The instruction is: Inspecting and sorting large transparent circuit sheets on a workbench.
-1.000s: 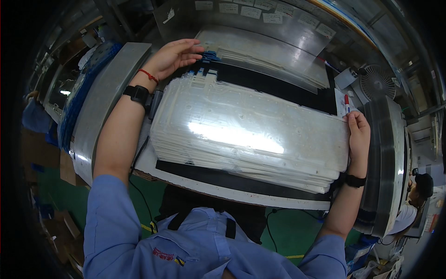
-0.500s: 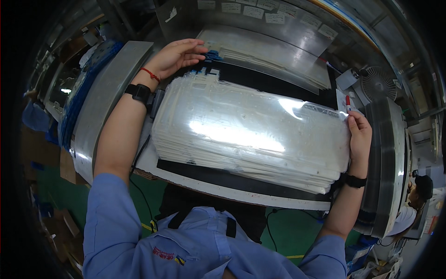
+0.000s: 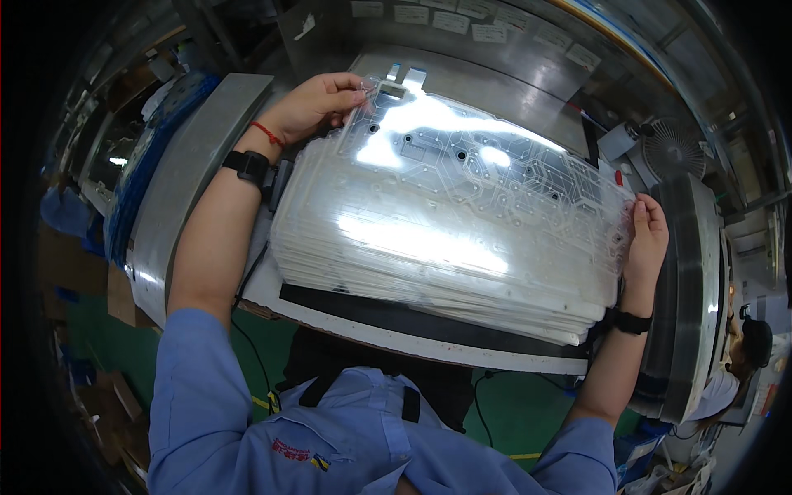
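Note:
A clear plastic circuit sheet (image 3: pixel 503 177), printed with fine lines and dots, is held up between both hands. Its far left end has two short connector tails (image 3: pixel 414 79). My left hand (image 3: pixel 326 101) pinches the sheet's left corner between thumb and fingers. At the opposite end, my right hand (image 3: pixel 648 235) is closed on the right edge. Below it lies a thick stack of similar clear sheets (image 3: pixel 396 276), partly covered by the raised one. The sheet also hides much of the second pile behind it.
The stack stands on a white-edged bench (image 3: pixel 396 345) with a black top. A metal panel (image 3: pixel 511 62) with paper labels rises behind. At the right are a small fan (image 3: pixel 672 147), a red-capped marker (image 3: pixel 619 178) and stacked dark sheets (image 3: pixel 681 289). Another person (image 3: pixel 747 346) is at far right.
A circuit sheet has come up off the near stack and tilted away from me. My left hand, loose before, now grips its corner; my right hand has shifted slightly right.

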A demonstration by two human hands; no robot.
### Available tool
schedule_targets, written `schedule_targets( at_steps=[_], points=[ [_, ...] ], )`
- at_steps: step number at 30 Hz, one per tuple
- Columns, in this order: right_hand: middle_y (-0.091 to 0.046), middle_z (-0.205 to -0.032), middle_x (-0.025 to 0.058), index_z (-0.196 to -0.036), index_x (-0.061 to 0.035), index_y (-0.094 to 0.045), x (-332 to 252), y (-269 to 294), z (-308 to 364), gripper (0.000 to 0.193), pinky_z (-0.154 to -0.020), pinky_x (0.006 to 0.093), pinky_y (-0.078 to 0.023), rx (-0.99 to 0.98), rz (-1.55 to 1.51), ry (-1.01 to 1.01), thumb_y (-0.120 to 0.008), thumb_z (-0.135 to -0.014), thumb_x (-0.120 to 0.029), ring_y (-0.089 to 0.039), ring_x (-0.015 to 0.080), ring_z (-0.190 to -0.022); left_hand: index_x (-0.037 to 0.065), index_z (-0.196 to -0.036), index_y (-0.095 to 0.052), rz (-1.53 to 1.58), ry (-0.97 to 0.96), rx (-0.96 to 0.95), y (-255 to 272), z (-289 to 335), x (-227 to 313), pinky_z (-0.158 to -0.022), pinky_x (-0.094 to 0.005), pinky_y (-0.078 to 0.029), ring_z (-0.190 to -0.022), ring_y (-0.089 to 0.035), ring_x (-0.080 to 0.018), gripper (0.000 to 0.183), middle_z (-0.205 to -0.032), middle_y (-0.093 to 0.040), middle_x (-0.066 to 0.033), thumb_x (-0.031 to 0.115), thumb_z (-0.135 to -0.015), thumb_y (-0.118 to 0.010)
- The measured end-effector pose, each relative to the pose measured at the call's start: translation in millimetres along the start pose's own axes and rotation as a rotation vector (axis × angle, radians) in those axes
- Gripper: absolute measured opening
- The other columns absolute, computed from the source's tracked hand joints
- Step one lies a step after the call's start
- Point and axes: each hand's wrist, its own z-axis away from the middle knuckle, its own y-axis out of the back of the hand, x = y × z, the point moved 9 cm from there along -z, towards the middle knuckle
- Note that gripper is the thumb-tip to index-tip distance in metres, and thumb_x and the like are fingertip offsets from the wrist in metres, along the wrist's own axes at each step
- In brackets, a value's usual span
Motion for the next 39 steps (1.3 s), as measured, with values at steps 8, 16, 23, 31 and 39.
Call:
schedule_targets(
  at_steps=[8,16,23,31,39],
  points=[
    [-0.057,-0.079,-0.0034,-0.106,-0.0019,-0.061,3,-9,3,0.022,-0.063,0.0178,-0.037,-0.095,-0.041,-0.099,-0.055,-0.095,-0.020,-0.048,0.0032,-0.068,0.006,-0.103,-0.060,0.255,-0.027,0.187,33,-6,-11,-0.070,-0.0179,-0.051,-0.078,-0.061,-0.0057,0.017,-0.089,-0.064,-0.0004,0.019,-0.094,-0.054],
    [-0.055,-0.073,-0.0045,-0.094,-0.0030,-0.063,0,-10,3,0.017,-0.058,0.0193,-0.034,-0.110,0.038,-0.034,-0.056,-0.094,-0.018,-0.043,0.0032,-0.063,0.007,-0.102,-0.060,0.198,-0.025,0.270,42,-6,-13,-0.069,-0.0184,-0.049,-0.078,-0.058,-0.0044,0.021,-0.087,-0.063,0.0010,0.024,-0.096,-0.051],
    [-0.052,-0.070,-0.0039,-0.094,-0.0022,-0.061,-4,-8,4,0.018,-0.055,0.0184,-0.032,-0.089,0.001,-0.019,-0.055,-0.095,-0.019,-0.042,0.0035,-0.059,0.010,-0.099,-0.061,0.267,-0.080,0.231,39,-2,-1,-0.051,-0.0147,-0.032,-0.055,-0.039,-0.0007,0.019,-0.067,-0.051,0.0063,0.026,-0.096,-0.052],
    [-0.057,-0.073,0.0009,-0.101,-0.0007,-0.056,-17,-3,8,0.020,-0.058,0.0181,-0.040,-0.003,-0.192,0.038,-0.053,-0.096,-0.020,-0.050,0.0052,-0.061,0.010,-0.099,-0.058,0.458,-0.201,0.194,32,3,15,-0.052,-0.0159,-0.036,-0.055,-0.044,-0.0041,0.020,-0.069,-0.055,0.0026,0.028,-0.097,-0.049],
    [-0.058,-0.083,0.0002,-0.119,0.0025,-0.051,-31,-18,11,0.029,-0.061,0.0172,-0.040,-0.045,-0.072,0.107,-0.056,-0.091,-0.005,-0.051,0.0035,-0.070,0.007,-0.099,-0.060,0.172,-0.074,0.244,25,0,5,-0.058,-0.0166,-0.040,-0.070,-0.050,-0.0038,0.018,-0.081,-0.058,0.0030,0.023,-0.094,-0.056]
  ],
)
